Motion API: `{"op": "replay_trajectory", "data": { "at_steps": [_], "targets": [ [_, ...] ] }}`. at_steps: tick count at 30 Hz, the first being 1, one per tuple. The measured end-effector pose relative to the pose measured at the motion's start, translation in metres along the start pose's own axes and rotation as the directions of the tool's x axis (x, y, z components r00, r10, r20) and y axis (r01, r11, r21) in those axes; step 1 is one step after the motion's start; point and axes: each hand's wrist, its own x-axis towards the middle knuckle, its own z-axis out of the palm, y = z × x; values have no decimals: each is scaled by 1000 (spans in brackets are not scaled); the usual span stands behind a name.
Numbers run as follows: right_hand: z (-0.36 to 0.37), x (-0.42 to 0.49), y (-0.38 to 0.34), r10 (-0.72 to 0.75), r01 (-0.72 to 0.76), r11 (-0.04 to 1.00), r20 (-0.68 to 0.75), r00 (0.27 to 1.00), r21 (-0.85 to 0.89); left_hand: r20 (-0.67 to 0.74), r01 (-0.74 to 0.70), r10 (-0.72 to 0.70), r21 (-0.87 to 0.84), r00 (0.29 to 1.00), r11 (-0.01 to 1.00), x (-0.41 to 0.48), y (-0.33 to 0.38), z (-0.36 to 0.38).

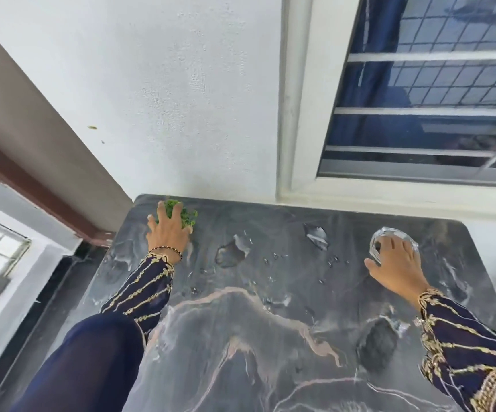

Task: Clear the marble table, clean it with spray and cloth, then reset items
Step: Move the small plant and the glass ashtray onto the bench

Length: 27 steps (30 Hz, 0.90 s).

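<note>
The dark marble table with pale veins fills the lower half of the head view. At its far left corner my left hand lies over a small green plant, fingers spread around it. Near the far right edge my right hand grips a clear glass bowl from above. Wet patches and droplets lie on the marble between the two hands. Both arms wear dark blue sleeves with gold embroidery. No spray bottle or cloth is in view.
A white wall stands right behind the table. A window with white bars is at the upper right, its sill just above the table's back edge. A brown beam and another window are at the left.
</note>
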Motion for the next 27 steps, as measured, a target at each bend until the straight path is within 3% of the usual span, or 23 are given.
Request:
{"op": "replay_trajectory", "data": {
  "at_steps": [6,12,17,21,27],
  "targets": [
    [0,4,-1,43,-43,998,5,999,-55,-144,-154,153,5,978,988,0,5,0],
    [-1,17,8,128,-131,990,64,990,48,-209,-249,221,-121,953,961,-19,28,12],
    [-8,23,18,104,-113,989,101,989,91,-189,-432,397,-213,898,876,-54,64,27],
    [-16,0,25,57,-96,979,211,976,179,-163,-524,498,-246,852,816,-90,106,37],
    [-7,-71,64,28,-71,966,176,984,248,-57,-643,670,-353,740,680,-145,186,48]
  ]
}}
